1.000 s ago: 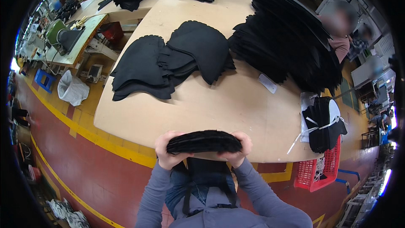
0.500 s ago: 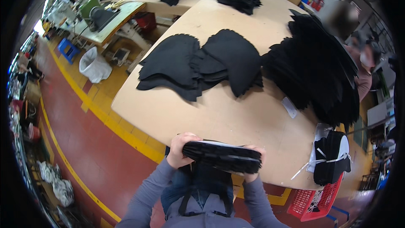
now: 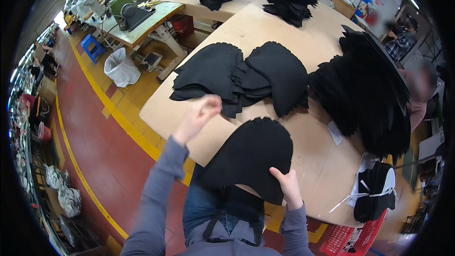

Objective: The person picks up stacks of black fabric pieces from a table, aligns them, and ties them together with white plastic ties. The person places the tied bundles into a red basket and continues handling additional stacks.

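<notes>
My right hand (image 3: pixel 287 186) grips the lower right edge of a black cut panel (image 3: pixel 251 154), thumb on top and fingers hidden beneath. The panel has a rounded, notched far edge and a curved near edge; how many layers lie under it I cannot see. My left hand (image 3: pixel 203 116) is raised off the panel at its upper left, its fingers bent and smeared by motion. Beyond it, two overlapping piles of similar black panels, a left pile (image 3: pixel 208 68) and a right pile (image 3: pixel 279 76), lie on the tan table (image 3: pixel 166 102).
A tall heap of black pieces (image 3: pixel 360 95) covers the table's right side, with a white tag (image 3: pixel 334 132) beside it. A tied black bundle (image 3: pixel 377 192) sits at the right corner above a red basket (image 3: pixel 353 239). A co-worker's arm (image 3: pixel 416 109) shows at right.
The black stack, held edge-on between both hands, now lies face up. My left hand has let go and moved up and away; my right hand still holds on.
</notes>
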The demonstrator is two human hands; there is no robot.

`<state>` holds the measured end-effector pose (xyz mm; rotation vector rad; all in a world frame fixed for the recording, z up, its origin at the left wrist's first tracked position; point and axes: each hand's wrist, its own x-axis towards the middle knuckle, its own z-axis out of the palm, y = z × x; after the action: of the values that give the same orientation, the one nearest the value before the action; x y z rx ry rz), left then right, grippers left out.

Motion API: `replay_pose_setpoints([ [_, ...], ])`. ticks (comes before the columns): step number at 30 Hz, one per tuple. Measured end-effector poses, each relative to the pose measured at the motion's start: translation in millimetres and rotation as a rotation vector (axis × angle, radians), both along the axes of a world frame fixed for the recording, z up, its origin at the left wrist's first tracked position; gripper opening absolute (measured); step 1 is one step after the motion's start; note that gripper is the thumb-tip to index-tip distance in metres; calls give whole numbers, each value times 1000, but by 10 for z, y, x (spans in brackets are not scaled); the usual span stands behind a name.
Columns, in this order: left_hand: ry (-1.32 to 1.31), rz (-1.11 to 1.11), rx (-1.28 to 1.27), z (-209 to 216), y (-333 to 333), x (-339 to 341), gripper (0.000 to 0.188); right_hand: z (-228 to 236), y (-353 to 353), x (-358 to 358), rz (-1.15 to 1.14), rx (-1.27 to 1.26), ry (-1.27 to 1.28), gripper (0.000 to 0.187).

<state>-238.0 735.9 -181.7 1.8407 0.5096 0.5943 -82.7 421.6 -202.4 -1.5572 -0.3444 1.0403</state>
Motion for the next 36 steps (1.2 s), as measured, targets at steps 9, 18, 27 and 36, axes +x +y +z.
replay_pose_setpoints([
  [9, 636, -354, 1277, -430, 1522, 422, 83, -472, 20, -50, -30, 16, -189, 45],
  [18, -47, 243, 1052, 457, 1788, 664, 52, -474, -7, -22, -52, -9, -263, 41],
  [27, 531, -284, 1251, -583, 1707, 519, 82, -432, 1, -4, -33, -70, -260, 40],
  [36, 485, -181, 1490, -743, 1875, 610, 55, -443, 10, -13, -21, -56, -262, 40],
])
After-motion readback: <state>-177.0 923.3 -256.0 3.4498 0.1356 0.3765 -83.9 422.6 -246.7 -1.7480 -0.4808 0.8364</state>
